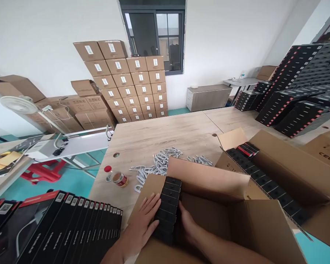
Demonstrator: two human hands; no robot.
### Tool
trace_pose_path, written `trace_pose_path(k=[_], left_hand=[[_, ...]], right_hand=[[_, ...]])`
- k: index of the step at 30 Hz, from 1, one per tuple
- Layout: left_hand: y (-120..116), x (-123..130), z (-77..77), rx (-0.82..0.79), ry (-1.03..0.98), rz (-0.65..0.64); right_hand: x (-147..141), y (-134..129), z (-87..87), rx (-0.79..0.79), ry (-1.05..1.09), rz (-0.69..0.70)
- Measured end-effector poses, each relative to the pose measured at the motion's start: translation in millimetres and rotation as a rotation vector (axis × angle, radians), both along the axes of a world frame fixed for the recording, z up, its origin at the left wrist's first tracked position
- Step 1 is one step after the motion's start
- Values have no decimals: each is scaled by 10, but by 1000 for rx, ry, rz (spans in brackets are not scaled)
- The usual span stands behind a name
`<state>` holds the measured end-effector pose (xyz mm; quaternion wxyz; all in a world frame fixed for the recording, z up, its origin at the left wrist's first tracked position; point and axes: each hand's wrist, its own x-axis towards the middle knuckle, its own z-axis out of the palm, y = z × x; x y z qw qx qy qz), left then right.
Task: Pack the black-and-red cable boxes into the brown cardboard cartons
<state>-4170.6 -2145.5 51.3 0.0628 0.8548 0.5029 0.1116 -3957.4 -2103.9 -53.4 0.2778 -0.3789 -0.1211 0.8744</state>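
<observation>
A row of black boxes (168, 209) stands along the left wall inside an open cardboard carton (209, 179). My left hand (143, 223) lies flat at the row's left side, over the carton's left flap, with fingers stretched and the thumb touching the boxes. Inside the carton, my right hand (188, 222) is against the right side of the row. Its fingertips are hidden by the boxes and shadow. To the right of the row, the carton's brown bottom shows. Left of the carton stands a long row of larger black boxes (82, 223) with white labels.
Bundled white cables (162, 163) lie behind the carton, near a bottle with a red cap (108, 172) and a labelled jar (120, 179). At right, a second open carton (288, 172) holds black boxes. Black box stacks (299, 80) rise beyond; sealed cartons (132, 88) line the wall.
</observation>
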Motion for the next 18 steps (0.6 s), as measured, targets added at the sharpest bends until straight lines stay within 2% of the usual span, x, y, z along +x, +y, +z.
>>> trace_pose_path(k=[7,12,15,18], left_hand=[[8,-43,-22,-79,-36,15],[75,-97,-83,-13,-26,-28],[127,-125,-141,59,-45,-76],[147,-139,-180,96,-53,-82]], right_hand=[[91,35,250,-97,35,100],[-140,-60,488,-263,109,113],[-154,-87,559,-229,150,104],[29,-85,514,-158,162,144]])
